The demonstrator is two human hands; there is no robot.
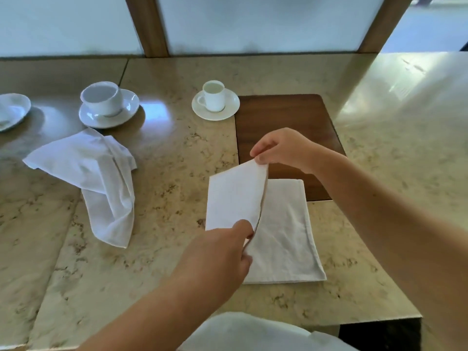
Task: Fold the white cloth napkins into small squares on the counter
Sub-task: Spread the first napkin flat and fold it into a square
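Left hand (222,254): pinches napkin's (281,239) near lifted corner.
Right hand (281,148): pinches far lifted corner.
Napkin: left half raised, rest flat on counter (164,173).

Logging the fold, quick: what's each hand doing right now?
Left hand: closed on the napkin, near edge.
Right hand: pinching the napkin's lifted far corner.

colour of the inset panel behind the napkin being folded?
Dark brown wood grain; the panel is set into the beige marbled counter. Head view.
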